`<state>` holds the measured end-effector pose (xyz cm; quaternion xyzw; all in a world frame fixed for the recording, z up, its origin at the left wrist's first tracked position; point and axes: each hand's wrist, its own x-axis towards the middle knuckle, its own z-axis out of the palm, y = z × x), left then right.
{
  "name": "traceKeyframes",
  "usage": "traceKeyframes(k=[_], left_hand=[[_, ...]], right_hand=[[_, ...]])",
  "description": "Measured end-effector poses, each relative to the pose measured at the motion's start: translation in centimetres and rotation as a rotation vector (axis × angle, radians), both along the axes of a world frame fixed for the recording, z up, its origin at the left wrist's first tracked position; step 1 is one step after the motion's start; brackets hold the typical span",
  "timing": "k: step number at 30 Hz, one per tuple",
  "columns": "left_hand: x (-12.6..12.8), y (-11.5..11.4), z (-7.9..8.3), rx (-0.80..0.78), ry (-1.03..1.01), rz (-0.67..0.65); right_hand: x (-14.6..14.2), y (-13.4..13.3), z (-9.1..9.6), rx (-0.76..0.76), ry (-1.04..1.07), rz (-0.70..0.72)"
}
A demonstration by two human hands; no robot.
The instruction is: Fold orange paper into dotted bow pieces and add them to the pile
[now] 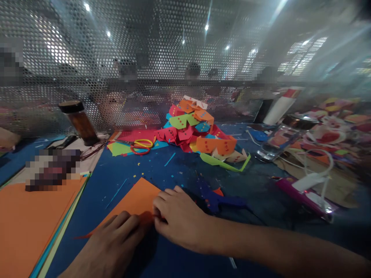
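Note:
An orange sheet of paper (136,200) lies at an angle on the blue tabletop in front of me, its far corner pointing away. My left hand (116,235) presses on its near edge with curled fingers. On the right side of that edge, my right hand (176,216) has its fingers bent and closed around the paper. Both hands partly hide the near edge, where the paper seems to curl or fold over. Just beyond my right wrist lies what looks like a dark blue glue gun (220,200), beside a small orange-red scrap.
Colourful dotted paper shapes (185,123) are piled at the back. Scissors (142,146) with red and yellow handles lie left of them. Stacked coloured paper (37,216) fills the left. A brown-filled bottle (82,125), a clear bottle (278,141) and a purple phone (305,197) surround the workspace.

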<state>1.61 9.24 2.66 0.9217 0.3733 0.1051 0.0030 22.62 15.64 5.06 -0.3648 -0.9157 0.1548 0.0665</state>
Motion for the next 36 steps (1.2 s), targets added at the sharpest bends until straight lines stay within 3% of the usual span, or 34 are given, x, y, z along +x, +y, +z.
traceKeyframes(k=[5, 28, 32, 36], left_hand=[[-0.1, -0.1, -0.2, -0.01, -0.022, 0.009], [-0.8, 0.4, -0.7, -0.008, -0.105, -0.05], [-0.7, 0.5, -1.2, 0.099, -0.206, -0.061], [-1.0, 0.5, -1.4, -0.007, -0.098, -0.053]], right_hand=[[0.5, -0.2, 0.0, 0.062, -0.038, -0.015], [4.8, 0.0, -0.2, 0.038, 0.042, -0.165], [5.0, 0.0, -0.1, 0.029, 0.053, -0.153], [5.3, 0.0, 0.1, 0.015, 0.037, -0.146]])
